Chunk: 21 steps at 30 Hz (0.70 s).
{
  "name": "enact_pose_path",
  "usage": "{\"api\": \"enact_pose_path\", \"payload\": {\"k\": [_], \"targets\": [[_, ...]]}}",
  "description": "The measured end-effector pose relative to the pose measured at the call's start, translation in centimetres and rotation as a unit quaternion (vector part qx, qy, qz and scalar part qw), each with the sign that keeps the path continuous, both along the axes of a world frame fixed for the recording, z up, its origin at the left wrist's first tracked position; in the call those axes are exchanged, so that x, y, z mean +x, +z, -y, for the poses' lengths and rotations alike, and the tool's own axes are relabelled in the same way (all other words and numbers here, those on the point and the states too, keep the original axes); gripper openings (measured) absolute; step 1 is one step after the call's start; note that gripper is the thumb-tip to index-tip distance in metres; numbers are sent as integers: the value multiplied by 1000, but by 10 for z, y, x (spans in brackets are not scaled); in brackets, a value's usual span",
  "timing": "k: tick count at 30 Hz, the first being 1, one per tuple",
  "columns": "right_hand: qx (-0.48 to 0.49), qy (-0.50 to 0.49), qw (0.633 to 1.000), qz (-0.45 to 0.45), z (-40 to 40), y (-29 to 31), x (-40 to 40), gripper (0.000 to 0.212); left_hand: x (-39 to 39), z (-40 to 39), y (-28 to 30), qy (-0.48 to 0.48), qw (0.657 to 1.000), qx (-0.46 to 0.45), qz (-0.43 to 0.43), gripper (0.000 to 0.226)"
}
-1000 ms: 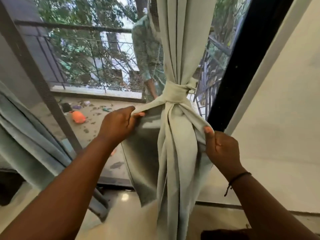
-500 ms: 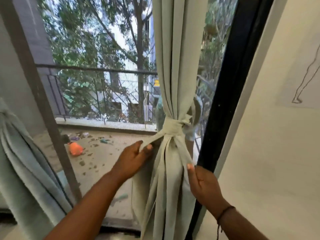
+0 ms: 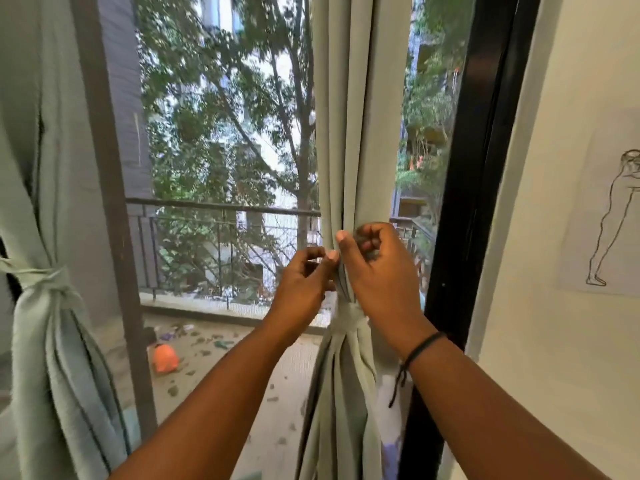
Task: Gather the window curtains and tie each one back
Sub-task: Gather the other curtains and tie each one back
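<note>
A pale green curtain (image 3: 349, 133) hangs in front of me, gathered and cinched by a fabric tie (image 3: 348, 318) of the same cloth. My left hand (image 3: 304, 278) and my right hand (image 3: 377, 271) are both raised just above that tie, pinching the curtain's folds between thumb and fingers. The right hand covers part of the folds. At the far left a second green curtain (image 3: 52, 341) hangs gathered, with its own tie (image 3: 45, 277) knotted around it.
A black window frame (image 3: 464, 202) stands right of the curtain, a grey post (image 3: 114, 237) to its left. Outside are a balcony railing (image 3: 221, 206), an orange object (image 3: 164, 356) on the littered floor, and trees. A line drawing (image 3: 613, 220) hangs on the right wall.
Both hands have risen from the cloth below the tie to the folds above it. The view has tilted up and the left curtain's tie has come into sight.
</note>
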State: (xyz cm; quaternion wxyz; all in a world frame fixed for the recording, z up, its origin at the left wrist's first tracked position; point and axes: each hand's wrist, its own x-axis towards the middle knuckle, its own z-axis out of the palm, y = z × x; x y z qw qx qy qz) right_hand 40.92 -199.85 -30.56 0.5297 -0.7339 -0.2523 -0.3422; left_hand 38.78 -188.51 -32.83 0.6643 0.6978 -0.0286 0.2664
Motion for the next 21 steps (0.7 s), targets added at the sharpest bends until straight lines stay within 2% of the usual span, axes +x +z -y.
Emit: {"api": "enact_pose_path", "payload": {"k": [5, 7, 9, 11, 14, 15, 18, 21], "targets": [[-19, -43, 999, 4, -15, 13, 5, 24, 11, -3, 27, 86, 992, 67, 70, 30], [3, -43, 999, -17, -22, 14, 5, 21, 16, 1, 29, 132, 986, 53, 90, 32], [65, -25, 996, -51, -24, 10, 5, 14, 19, 2, 25, 156, 984, -32, 76, 29], [133, -32, 987, -82, -17, 4, 8, 8, 22, -2, 21, 161, 972, -163, 53, 28], [204, -88, 971, -85, 2, 0, 19, 9, 27, -12, 21, 94, 930, -350, 55, 25], [227, -96, 966, -80, 8, 1, 23, 9, 30, -14, 21, 81, 919, -383, 56, 22], [235, -125, 961, -74, 15, 1, 29, 11, 39, -17, 18, 76, 914, -394, 50, 19], [206, -121, 970, -48, 10, -4, 29, 7, 43, -16, 17, 88, 931, -350, 51, 21]]}}
